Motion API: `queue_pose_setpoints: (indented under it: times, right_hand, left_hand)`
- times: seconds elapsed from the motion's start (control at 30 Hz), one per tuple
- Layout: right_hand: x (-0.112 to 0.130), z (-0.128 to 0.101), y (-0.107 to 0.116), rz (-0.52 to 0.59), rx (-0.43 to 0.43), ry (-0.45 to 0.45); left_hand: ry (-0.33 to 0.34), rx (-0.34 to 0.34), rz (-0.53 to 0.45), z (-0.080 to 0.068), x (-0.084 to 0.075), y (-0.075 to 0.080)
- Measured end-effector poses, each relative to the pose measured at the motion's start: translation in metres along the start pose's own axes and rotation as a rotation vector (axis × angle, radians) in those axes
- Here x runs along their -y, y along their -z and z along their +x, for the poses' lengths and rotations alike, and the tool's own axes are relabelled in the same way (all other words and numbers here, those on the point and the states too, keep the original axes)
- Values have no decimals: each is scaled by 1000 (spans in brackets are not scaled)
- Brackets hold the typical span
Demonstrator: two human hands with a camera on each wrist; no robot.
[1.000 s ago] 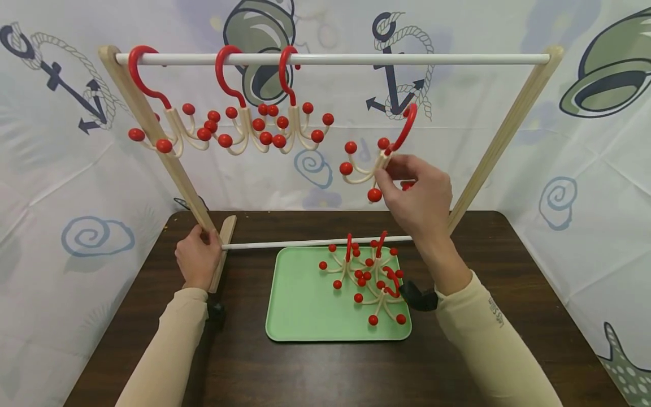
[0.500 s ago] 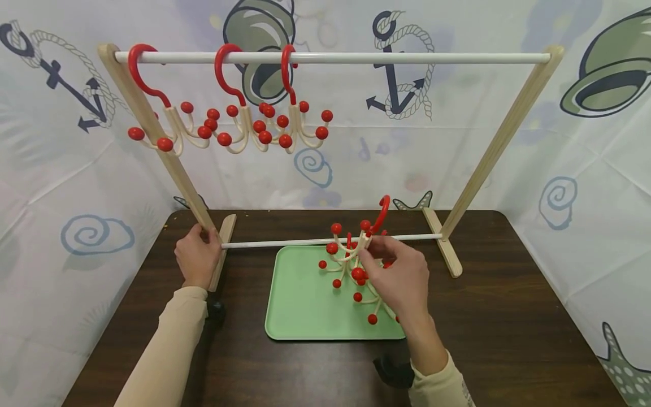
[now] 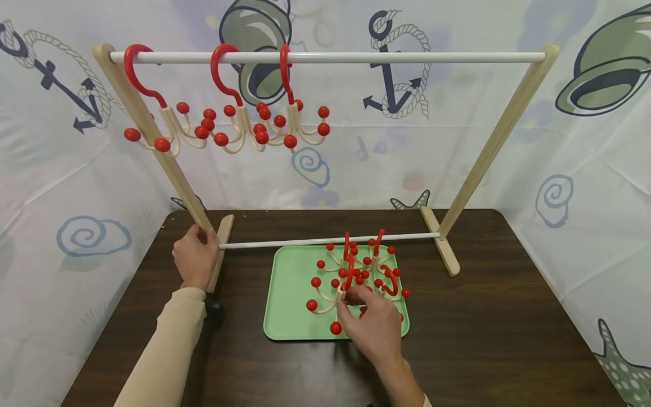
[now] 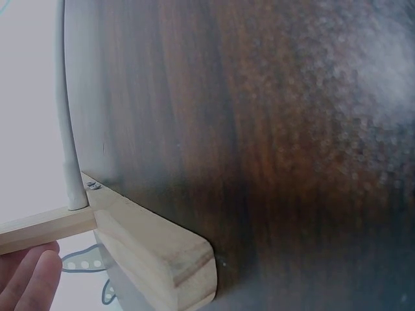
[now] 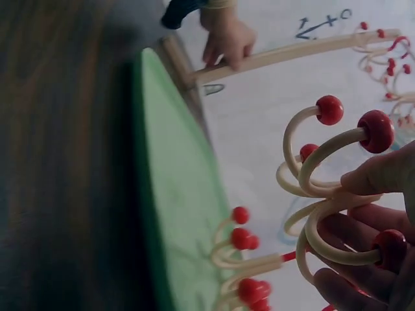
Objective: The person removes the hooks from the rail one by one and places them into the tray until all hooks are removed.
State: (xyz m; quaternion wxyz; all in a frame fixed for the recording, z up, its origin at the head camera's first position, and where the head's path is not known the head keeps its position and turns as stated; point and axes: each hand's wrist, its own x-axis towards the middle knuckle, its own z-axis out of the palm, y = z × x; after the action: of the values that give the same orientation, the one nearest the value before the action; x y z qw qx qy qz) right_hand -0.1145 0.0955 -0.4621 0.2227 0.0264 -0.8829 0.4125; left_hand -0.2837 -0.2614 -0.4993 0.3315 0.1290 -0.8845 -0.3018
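Nearest, the right hand (image 3: 373, 325) is pinching a red-hooked, bead-tipped hanger (image 3: 341, 294) by its pale stem between thumb and fingers, holding it hook up over the green tray (image 3: 287, 316), where three more hangers (image 3: 376, 263) are lying to the right. Farther left, the left hand (image 3: 195, 259) is gripping the foot of the wooden left post (image 3: 178, 175), fingers curled about it. Beyond, three similar hangers (image 3: 242, 121) are hanging along the left half of the white upper bar (image 3: 407, 57), before a printed cloth (image 3: 356, 183).
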Motion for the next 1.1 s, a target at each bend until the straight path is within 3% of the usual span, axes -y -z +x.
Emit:
queue_pose_setpoints:
  times: [0.33,0.77,1.1]
  right_hand:
    - [-24,-4,-16,-81,86,28]
    - [-38,-2,-23,-182,100,55]
    - [-44,-5,-25,-197,125,0]
  left_hand:
    - [1,-10,4,-1,-1,1]
    - [-43,-41,-19,0,1,-1]
    - [-51,-39,-13,0,2,-1]
